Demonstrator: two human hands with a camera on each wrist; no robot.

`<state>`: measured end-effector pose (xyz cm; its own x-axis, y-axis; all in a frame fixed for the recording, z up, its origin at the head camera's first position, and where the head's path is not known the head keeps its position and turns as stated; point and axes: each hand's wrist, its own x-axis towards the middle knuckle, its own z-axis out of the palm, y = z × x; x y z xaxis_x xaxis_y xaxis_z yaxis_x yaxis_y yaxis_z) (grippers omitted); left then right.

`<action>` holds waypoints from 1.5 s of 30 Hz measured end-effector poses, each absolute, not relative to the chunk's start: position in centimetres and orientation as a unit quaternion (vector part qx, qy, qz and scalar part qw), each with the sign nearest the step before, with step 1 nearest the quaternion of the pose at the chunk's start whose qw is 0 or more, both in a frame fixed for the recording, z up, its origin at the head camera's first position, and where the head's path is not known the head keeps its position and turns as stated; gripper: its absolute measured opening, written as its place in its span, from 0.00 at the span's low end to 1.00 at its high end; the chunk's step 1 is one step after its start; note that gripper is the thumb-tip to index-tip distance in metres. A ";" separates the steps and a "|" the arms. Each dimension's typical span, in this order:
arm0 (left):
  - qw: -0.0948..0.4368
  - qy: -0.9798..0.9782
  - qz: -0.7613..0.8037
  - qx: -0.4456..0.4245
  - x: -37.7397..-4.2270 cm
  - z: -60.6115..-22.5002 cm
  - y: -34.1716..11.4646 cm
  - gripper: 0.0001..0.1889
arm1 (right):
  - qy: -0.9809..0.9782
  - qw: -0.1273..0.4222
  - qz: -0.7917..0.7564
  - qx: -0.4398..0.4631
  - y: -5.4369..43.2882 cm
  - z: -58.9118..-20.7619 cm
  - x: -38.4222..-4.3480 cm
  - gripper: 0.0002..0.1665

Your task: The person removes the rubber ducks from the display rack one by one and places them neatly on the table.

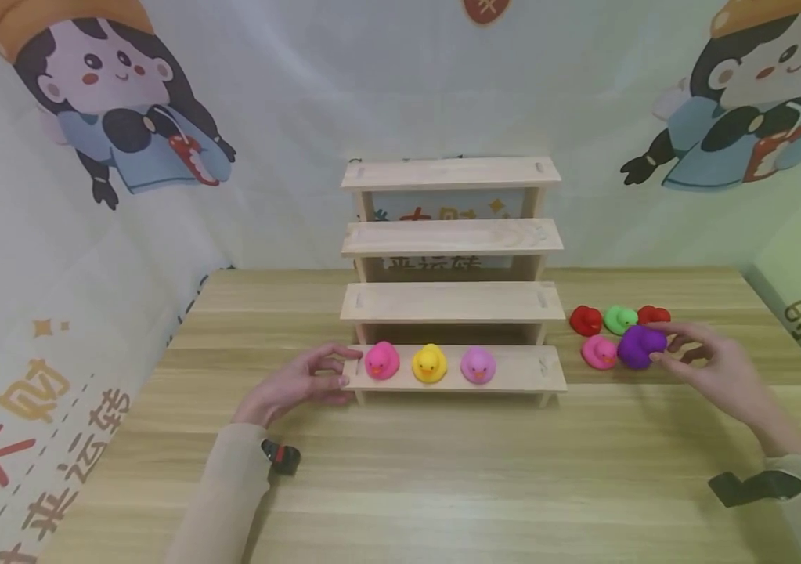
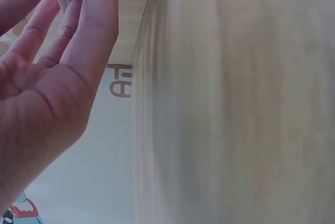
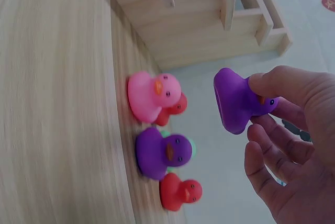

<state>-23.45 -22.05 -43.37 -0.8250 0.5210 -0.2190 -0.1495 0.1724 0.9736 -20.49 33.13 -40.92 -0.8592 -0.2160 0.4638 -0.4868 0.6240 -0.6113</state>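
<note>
My right hand pinches a purple rubber duck between thumb and fingers, raised off the table in the right wrist view. Below it on the table sit a second purple duck, a pink duck, two red ducks and a green duck. At the other side, my left hand grips the left end of the lowest step of a wooden stepped rack. Along that step stand a hot-pink duck, a yellow duck and a lilac duck.
Above the lowest step, the rack's upper steps rise toward the back of the wooden table. A white cloth printed with cartoon figures hangs behind and along the sides.
</note>
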 end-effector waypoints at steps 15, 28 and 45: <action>0.263 0.721 0.631 0.118 -23.3 -43.3 -22.1 0.25 | -0.903 0.186 0.353 0.158 35.7 -41.0 -20.8 0.22; 0.256 0.725 0.626 0.128 -23.4 -43.4 -22.2 0.24 | -0.915 0.162 0.342 0.143 37.2 -42.0 -21.2 0.21; 0.262 0.712 0.640 0.122 -23.1 -43.2 -22.0 0.25 | -0.929 0.101 0.323 0.147 37.6 -43.6 -22.2 0.21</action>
